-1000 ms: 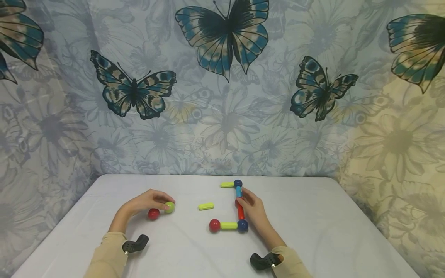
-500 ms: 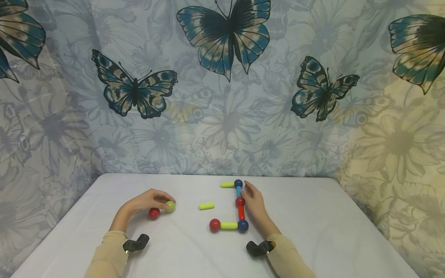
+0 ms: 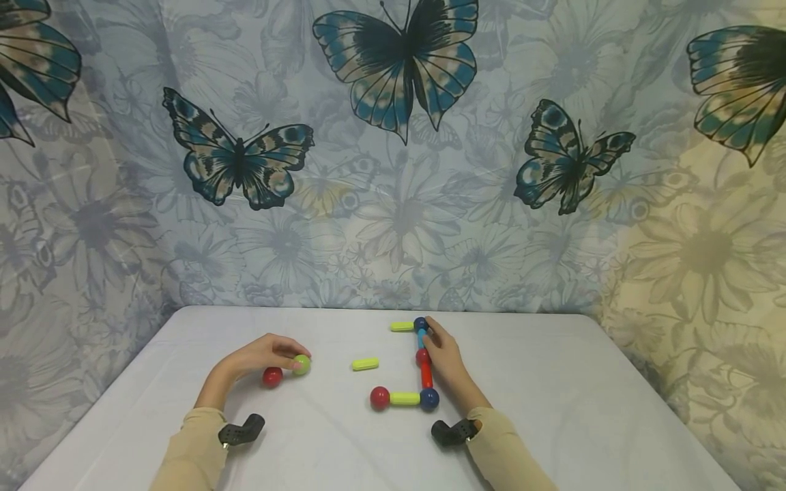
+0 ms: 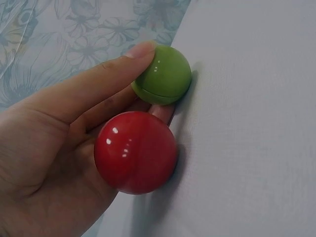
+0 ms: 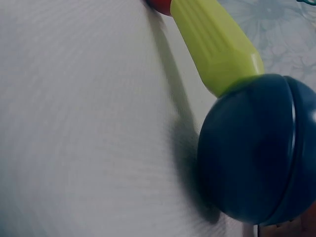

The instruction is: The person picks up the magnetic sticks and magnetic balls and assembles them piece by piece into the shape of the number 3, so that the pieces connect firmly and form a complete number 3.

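Observation:
My left hand pinches a green ball between thumb and fingers on the white table. A red ball sits by its palm. To the right lies a chain of toy building balls and rods. My right hand holds the chain's far end, its thumb by the light blue rod and its fingers by the dark blue ball; the grip is partly hidden. Nearer along the chain are a red ball, a red rod, another dark blue ball, a yellow-green rod and an end red ball.
A loose yellow-green rod lies between the hands. Another yellow-green rod points left from the chain's far ball. The white-covered table ends at a butterfly-patterned cloth behind.
My right hand has slid away from the middle red ball to the chain's far end, its fingers spreading and then closing in. The left hand keeps its pinch on the green ball.

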### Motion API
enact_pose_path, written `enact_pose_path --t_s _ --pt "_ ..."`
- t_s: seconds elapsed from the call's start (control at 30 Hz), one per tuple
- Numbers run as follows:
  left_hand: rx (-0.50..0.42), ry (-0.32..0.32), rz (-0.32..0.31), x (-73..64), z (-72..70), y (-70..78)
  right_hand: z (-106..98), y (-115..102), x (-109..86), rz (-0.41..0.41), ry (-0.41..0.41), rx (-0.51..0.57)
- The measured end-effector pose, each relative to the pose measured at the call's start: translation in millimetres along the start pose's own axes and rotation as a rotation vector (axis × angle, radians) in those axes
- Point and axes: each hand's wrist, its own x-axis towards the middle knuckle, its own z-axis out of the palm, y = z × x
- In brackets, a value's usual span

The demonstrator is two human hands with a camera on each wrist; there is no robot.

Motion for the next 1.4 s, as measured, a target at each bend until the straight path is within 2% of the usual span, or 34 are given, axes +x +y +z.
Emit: enact_pose_path --t_s 0.1,0.23,0.4,0.63,0.83,1.03,1.27,1.4 --pt "0.032 0.026 0.006 2.4 1.3 1.6 1 2 -0.2 -0.017 0.006 -0.005" --pt "0.06 0.119 -0.016 6.9 3.7 7.2 2 3 -0.9 -0.015 0.014 -0.018" --pt "0.029 0.233 -0.063 14.9 10.3 18.8 3 5 -2.3 -0.003 0.026 -0.04" --pt "-0.029 0.361 -0.065 31.4 28.4 35.1 4 7 -2.9 0.005 0.04 -0.045" --pt "-0.085 0.464 -0.062 51.8 47.5 50.8 4 6 -3.5 0.011 0.04 -0.041" --pt "-0.105 0.508 -0.025 78.0 61.6 64.0 3 6 -4.5 -0.007 0.042 -0.049" --pt "-0.101 0.53 -0.078 102.2 75.4 69.9 1 6 -5.6 -0.018 0.037 -0.044" --pt "-0.107 0.533 -0.088 111.3 81.2 70.2 0 7 -5.5 -0.015 0.034 -0.044"
